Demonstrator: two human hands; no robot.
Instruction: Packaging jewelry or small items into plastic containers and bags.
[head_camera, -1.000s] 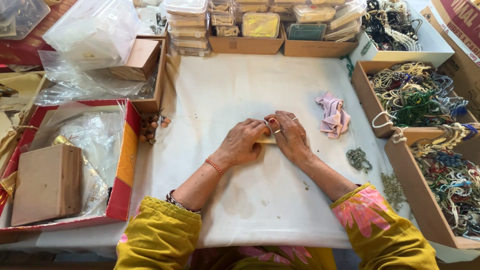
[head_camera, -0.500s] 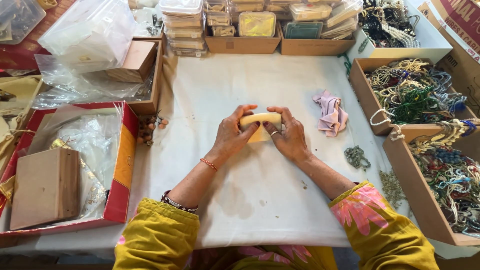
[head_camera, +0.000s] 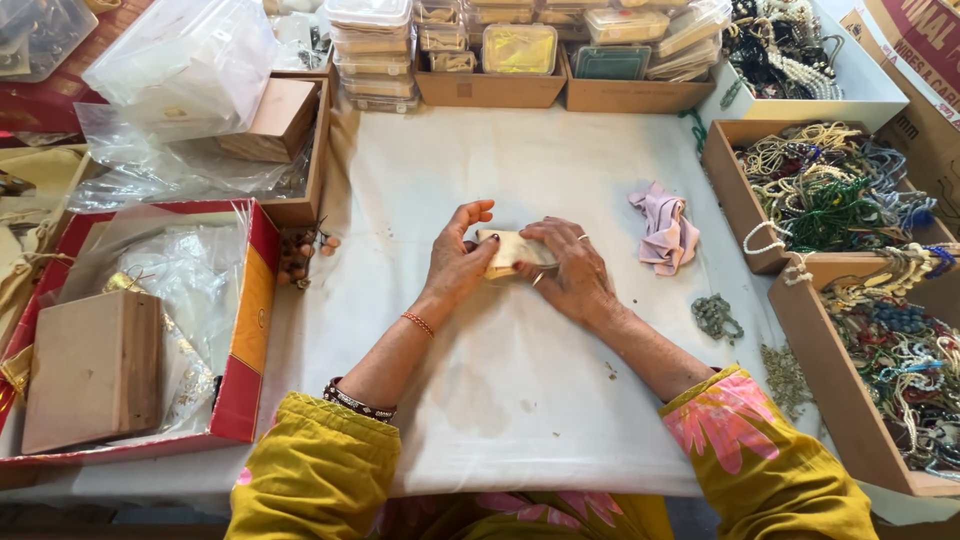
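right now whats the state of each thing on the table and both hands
left hand: gripping the cream pouch, fingers partly raised
right hand: pressed over the pouch's right end
cream pouch: folded, held between both hands above the cloth
pink cloth: crumpled, lying loose
red box: open, plastic bags inside
bead tray: open, full of tangled necklaces
clear containers: lidded, stacked
white table cloth: spread flat, stained

Soft, even daylight across a surface (head_camera: 520, 400) draped in stained white cloth, ringed by cardboard boxes (head_camera: 850, 400) of beaded strands and stacked clear plastic containers (head_camera: 372, 50).
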